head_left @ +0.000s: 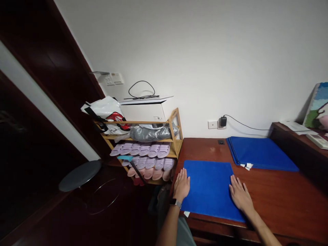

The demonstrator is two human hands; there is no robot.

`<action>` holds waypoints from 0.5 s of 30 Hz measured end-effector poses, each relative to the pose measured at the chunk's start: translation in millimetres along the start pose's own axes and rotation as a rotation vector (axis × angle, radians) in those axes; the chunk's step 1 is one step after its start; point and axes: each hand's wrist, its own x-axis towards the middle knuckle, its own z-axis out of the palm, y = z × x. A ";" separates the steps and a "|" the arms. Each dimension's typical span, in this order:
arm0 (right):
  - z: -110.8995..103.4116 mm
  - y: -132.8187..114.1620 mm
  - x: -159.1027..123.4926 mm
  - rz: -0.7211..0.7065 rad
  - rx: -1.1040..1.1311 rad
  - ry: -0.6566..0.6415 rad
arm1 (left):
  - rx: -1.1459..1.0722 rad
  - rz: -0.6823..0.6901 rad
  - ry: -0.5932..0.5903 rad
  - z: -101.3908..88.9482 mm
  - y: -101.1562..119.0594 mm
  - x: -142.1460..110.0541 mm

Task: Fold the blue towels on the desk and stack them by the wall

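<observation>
A folded blue cloth [208, 188] lies flat near the front edge of the reddish-brown desk, a small white tag showing at its lower left corner. My left hand [182, 185] rests flat on the cloth's left edge, fingers stretched out; a watch is on that wrist. Along the right edge lies my right hand [240, 194], its fingers slightly spread and pointing away from me. Neither hand grips anything. Further back on the right sits a stack of folded blue cloths [261, 152] with white tags at its near edge.
Left of the desk [289, 201] stands a wooden rack [176, 136] with rows of slippers, a white box [143, 111] and a bag. A round stool [80, 175] is farther left. A black charger [223, 121] is plugged into the wall; its cable runs right to a raised ledge.
</observation>
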 end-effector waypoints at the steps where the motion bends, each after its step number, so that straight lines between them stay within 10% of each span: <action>1: -1.7 -0.5 2.7 0.004 0.004 -0.007 | -0.001 0.002 0.020 3.0 1.1 -0.4; 11: -17.5 -8.5 45.2 0.022 0.001 -0.022 | -0.006 0.009 -0.002 -9.5 2.6 -2.5; 15: -10.1 -6.9 44.7 0.014 -0.017 -0.009 | -0.043 0.088 0.024 -22.6 44.5 8.4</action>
